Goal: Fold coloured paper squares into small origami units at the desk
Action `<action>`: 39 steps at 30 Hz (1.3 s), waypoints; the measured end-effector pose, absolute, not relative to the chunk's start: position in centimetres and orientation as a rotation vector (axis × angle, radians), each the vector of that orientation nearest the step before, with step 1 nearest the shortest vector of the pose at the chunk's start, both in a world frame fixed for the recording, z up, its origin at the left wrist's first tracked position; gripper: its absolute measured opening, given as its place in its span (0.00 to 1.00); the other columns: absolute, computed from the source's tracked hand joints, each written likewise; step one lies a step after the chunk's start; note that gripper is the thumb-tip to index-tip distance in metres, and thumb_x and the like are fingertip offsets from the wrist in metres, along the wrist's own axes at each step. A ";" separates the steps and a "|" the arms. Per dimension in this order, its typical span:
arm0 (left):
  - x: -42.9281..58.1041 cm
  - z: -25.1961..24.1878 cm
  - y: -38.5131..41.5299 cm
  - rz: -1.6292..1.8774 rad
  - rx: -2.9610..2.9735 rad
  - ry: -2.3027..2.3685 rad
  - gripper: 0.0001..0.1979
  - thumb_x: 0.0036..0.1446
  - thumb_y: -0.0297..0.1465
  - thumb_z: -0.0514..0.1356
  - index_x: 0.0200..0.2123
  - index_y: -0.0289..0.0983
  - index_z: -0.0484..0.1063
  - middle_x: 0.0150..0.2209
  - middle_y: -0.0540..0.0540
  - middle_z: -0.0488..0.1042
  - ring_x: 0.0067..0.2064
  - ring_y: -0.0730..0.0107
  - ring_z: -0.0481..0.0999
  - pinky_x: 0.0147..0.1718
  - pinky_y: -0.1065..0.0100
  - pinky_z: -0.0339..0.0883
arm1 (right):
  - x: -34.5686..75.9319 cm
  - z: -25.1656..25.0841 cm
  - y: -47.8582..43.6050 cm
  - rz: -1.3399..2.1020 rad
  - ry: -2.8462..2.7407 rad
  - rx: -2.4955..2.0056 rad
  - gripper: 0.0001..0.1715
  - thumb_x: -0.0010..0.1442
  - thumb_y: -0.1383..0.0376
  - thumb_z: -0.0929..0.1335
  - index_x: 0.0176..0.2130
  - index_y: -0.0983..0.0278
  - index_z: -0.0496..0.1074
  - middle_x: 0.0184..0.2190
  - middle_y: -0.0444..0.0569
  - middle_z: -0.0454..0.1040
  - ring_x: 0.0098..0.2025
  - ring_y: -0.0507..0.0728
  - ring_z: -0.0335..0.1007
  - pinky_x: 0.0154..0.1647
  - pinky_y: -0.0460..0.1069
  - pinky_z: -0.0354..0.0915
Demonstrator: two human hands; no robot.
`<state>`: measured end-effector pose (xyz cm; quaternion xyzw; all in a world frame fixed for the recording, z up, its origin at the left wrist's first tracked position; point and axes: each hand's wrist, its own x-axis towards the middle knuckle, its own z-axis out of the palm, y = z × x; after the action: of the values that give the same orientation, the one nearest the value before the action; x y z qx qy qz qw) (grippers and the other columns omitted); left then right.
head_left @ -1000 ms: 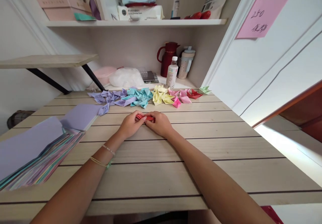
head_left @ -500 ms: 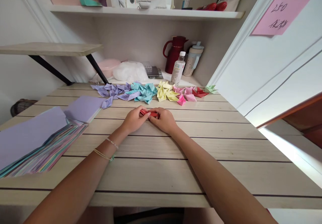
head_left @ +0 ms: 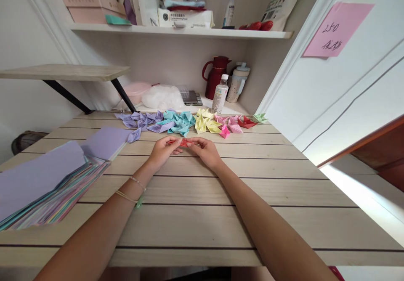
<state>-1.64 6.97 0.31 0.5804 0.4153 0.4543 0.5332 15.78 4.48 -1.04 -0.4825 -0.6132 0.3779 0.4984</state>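
Both of my hands meet over a small folded piece of red paper (head_left: 183, 143) at the middle of the wooden table (head_left: 202, 226). My left hand (head_left: 161, 151) pinches its left end, fingers closed. At the paper's right end my right hand (head_left: 204, 151) pinches it too. Only a sliver of the red paper shows between my fingertips. Beyond my hands lies a row of folded paper boats: purple (head_left: 139, 123), teal (head_left: 178, 122), yellow (head_left: 204, 122), pink (head_left: 229, 126), red (head_left: 246, 122) and one pale green (head_left: 259, 117).
A stack of coloured paper sheets (head_left: 47, 184) with purple on top lies at the left. At the back stand a plastic bottle (head_left: 219, 99), a dark red jug (head_left: 215, 75) and a white bag (head_left: 161, 96). A white door with a pink note (head_left: 337, 29) bounds the right.
My hands have moved slightly farther from me with the red paper, and the fingers now pinch its ends so that less of it shows. The camera has shifted a little.
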 end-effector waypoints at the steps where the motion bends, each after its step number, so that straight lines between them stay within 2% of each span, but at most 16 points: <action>1: -1.6 0.3 7.0 1.082 1.391 0.992 0.19 0.44 0.43 0.65 0.33 0.34 0.73 0.32 0.44 0.78 0.29 0.68 0.78 0.31 0.67 0.72 | 15.7 -1.0 4.4 0.903 -1.487 -1.177 0.20 0.53 0.54 0.68 0.42 0.63 0.75 0.34 0.48 0.77 0.29 0.52 0.68 0.31 0.46 0.63; 8: -1.6 0.1 7.0 1.083 1.448 1.031 0.21 0.46 0.45 0.63 0.36 0.33 0.75 0.33 0.42 0.79 0.28 0.66 0.78 0.29 0.66 0.73 | 15.5 -0.6 3.9 0.862 -1.542 -1.221 0.22 0.51 0.52 0.69 0.40 0.64 0.76 0.30 0.47 0.77 0.27 0.52 0.67 0.29 0.45 0.62; 13: -1.5 -0.1 6.9 1.107 1.556 1.025 0.21 0.47 0.42 0.63 0.42 0.34 0.72 0.34 0.43 0.78 0.30 0.66 0.78 0.30 0.65 0.73 | 15.4 -0.6 3.8 0.822 -1.530 -1.227 0.21 0.52 0.52 0.68 0.39 0.64 0.76 0.30 0.47 0.77 0.28 0.52 0.68 0.29 0.45 0.62; 16: -1.4 0.0 6.6 1.108 1.681 1.033 0.21 0.46 0.40 0.64 0.42 0.35 0.72 0.35 0.44 0.77 0.29 0.68 0.76 0.29 0.67 0.72 | 15.3 -0.7 3.9 0.813 -1.538 -1.240 0.20 0.52 0.53 0.68 0.39 0.64 0.76 0.29 0.47 0.77 0.27 0.52 0.68 0.29 0.45 0.63; 21: -1.3 0.4 6.1 1.097 1.871 0.999 0.17 0.49 0.39 0.62 0.40 0.37 0.72 0.39 0.44 0.76 0.36 0.66 0.75 0.34 0.68 0.69 | 15.3 -0.9 4.0 0.787 -1.526 -1.232 0.20 0.56 0.53 0.65 0.39 0.63 0.75 0.29 0.47 0.77 0.28 0.52 0.70 0.31 0.46 0.64; 26: -1.1 0.2 6.0 1.110 1.885 0.969 0.22 0.48 0.34 0.63 0.47 0.38 0.67 0.31 0.49 0.72 0.30 0.73 0.71 0.28 0.72 0.65 | 15.4 -0.8 4.1 0.684 -1.555 -1.282 0.19 0.61 0.56 0.59 0.40 0.63 0.73 0.21 0.44 0.73 0.21 0.52 0.68 0.28 0.47 0.63; 31: -1.1 0.2 6.1 1.127 1.844 0.961 0.17 0.48 0.37 0.63 0.42 0.37 0.70 0.27 0.51 0.69 0.27 0.75 0.69 0.25 0.74 0.64 | 15.6 -1.0 4.5 0.874 -1.424 -1.174 0.20 0.59 0.60 0.60 0.50 0.60 0.66 0.20 0.39 0.70 0.19 0.51 0.68 0.25 0.46 0.64; 35: -1.2 0.3 6.1 1.082 1.780 0.931 0.19 0.50 0.40 0.61 0.43 0.37 0.74 0.30 0.48 0.75 0.27 0.72 0.73 0.28 0.69 0.70 | 15.7 -1.1 4.8 1.089 -1.288 -1.023 0.16 0.55 0.59 0.63 0.42 0.62 0.70 0.25 0.42 0.74 0.21 0.50 0.68 0.26 0.47 0.67; 39: -1.3 0.1 6.3 1.140 1.666 0.923 0.18 0.49 0.41 0.62 0.40 0.36 0.76 0.36 0.43 0.78 0.29 0.66 0.77 0.33 0.62 0.73 | 15.6 -0.8 4.7 1.158 -1.212 -0.963 0.14 0.48 0.62 0.67 0.37 0.64 0.72 0.27 0.46 0.76 0.25 0.52 0.71 0.29 0.48 0.69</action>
<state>-1.30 6.32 0.14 0.6722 0.3725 0.4598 0.4450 15.57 4.65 -0.81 -0.4101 -0.5159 0.4929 0.5680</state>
